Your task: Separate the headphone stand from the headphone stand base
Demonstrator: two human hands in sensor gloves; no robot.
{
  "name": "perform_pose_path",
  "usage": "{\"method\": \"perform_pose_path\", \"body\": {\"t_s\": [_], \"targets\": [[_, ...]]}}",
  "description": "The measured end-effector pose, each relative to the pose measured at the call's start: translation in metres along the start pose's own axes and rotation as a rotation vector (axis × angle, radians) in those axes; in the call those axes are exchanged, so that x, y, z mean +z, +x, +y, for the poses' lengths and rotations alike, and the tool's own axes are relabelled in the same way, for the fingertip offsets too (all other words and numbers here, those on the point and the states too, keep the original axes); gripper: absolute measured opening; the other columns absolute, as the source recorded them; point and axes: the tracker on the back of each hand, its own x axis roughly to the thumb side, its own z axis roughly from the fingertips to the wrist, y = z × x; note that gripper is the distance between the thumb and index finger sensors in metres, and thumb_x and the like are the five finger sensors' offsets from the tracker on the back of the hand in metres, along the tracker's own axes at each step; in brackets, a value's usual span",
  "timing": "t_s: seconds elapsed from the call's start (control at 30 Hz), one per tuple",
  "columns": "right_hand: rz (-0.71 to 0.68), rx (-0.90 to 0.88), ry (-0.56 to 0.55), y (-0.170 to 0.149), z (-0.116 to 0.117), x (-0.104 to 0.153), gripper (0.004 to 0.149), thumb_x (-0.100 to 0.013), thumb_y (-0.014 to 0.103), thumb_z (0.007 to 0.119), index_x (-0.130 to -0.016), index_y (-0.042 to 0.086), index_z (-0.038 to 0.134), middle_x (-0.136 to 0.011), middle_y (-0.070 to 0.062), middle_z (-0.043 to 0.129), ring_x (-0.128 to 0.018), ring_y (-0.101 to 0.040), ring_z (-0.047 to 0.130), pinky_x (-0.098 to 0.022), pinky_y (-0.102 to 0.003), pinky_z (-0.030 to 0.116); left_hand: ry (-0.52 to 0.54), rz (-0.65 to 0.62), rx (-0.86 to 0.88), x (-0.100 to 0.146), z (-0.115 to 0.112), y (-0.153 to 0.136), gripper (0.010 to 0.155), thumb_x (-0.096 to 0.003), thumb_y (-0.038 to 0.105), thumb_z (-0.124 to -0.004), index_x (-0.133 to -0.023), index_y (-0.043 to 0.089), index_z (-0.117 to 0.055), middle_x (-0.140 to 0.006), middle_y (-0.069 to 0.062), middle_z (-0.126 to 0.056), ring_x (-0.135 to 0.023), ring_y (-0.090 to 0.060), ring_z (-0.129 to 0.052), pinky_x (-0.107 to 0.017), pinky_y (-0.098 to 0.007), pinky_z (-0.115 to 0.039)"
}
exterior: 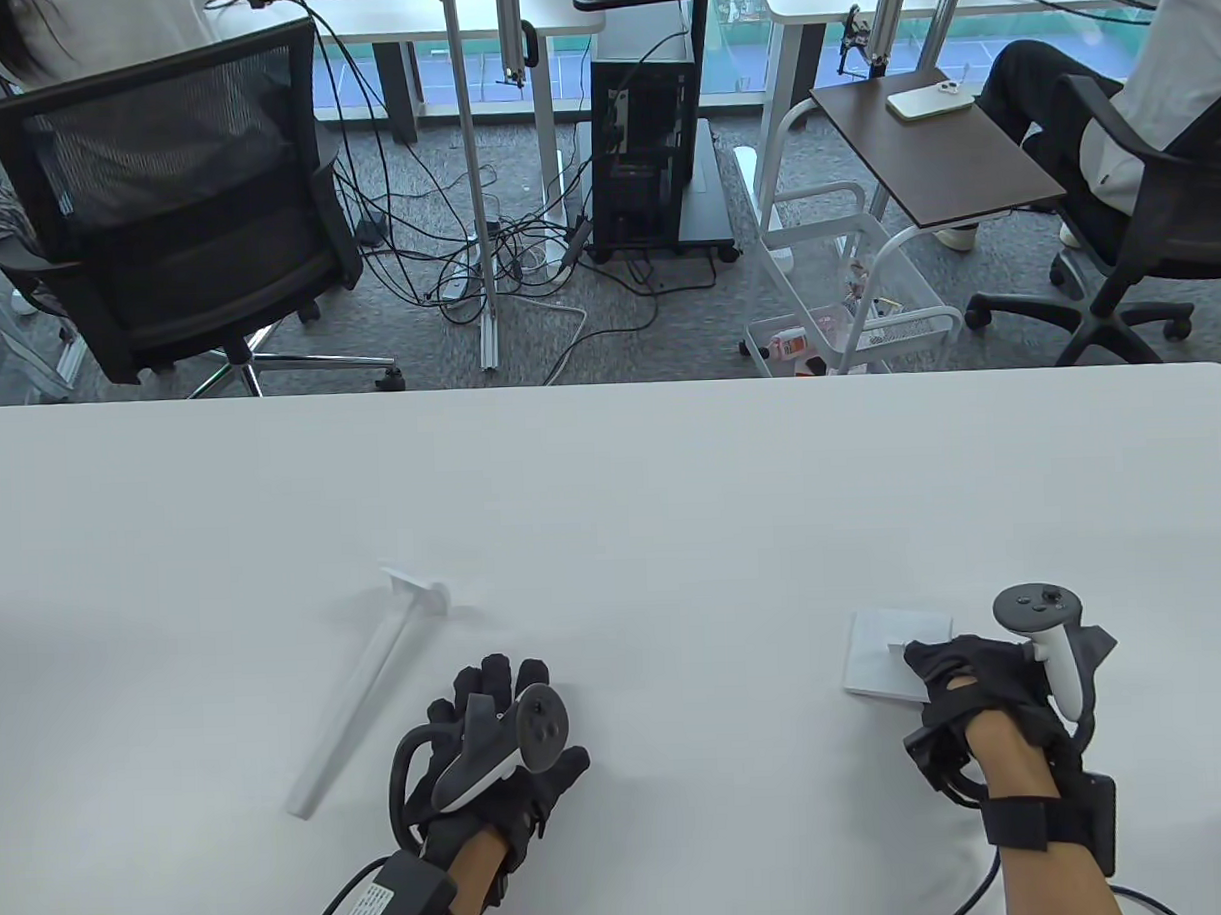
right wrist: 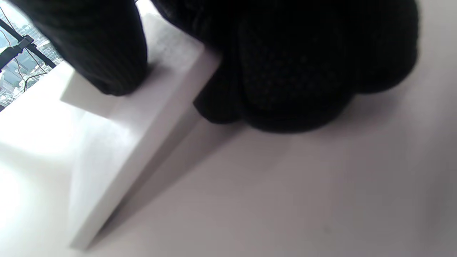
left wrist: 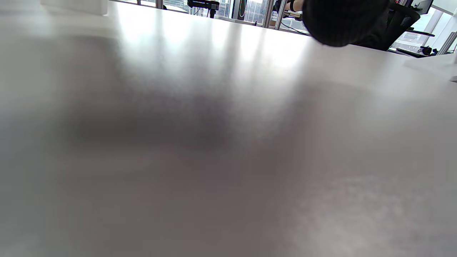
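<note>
Beyond the white table, the table view takes in an office floor at twelve o'clock: a black mesh chair at eleven, a computer tower on a cart straight ahead, and a small brown side table with a phone at one. Only this view shows both task parts together. The headphone stand, a long white post with a flat cap at its far end, lies on its side at about seven o'clock of the tabletop, well apart from the headphone stand base, a white square slab at about five o'clock.

The left hand rests palm down on the table just beside the stand's near end, fingers spread, touching neither part. The right hand sits at the base's near right corner. The right wrist view shows what the overhead angle hides: a gloved thumb pressing on the slab's top while the other fingers curl against its side edge, so the hand grasps the base.

The left wrist view gives only blurred tabletop.
</note>
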Motion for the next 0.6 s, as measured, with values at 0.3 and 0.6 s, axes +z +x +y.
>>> {"method": "perform_pose_path", "body": {"t_s": [0.3,0.6], "targets": [[0.031,0.155,-0.133,0.0053,0.0003,0.0019,0.064,-0.035,0.049,0.088,-0.084,0.011,0.071,-0.055,-0.017,0.092,-0.03,-0.027,0.099,-0.037,-0.053,0.08,-0.006,0.014,-0.016,0.0,-0.0007,-0.0024,0.093,-0.0353,0.074,-0.063,-0.108,0.026,-0.028,-0.114,-0.016,-0.026,-0.108,-0.049,-0.043,-0.072,-0.067,-0.048],[0.077,0.251,-0.207,0.0047,0.0027,-0.0014,0.064,-0.032,0.053,0.091,-0.082,0.017,0.072,-0.053,-0.011,0.091,-0.031,-0.025,0.097,-0.039,-0.051,0.079,-0.007,0.028,-0.003,0.0013,0.0017,-0.0059,0.093,-0.0354,0.074,-0.063,-0.108,0.025,-0.029,-0.114,-0.016,-0.027,-0.108,-0.05,-0.044,-0.072,-0.067,-0.048]]}}
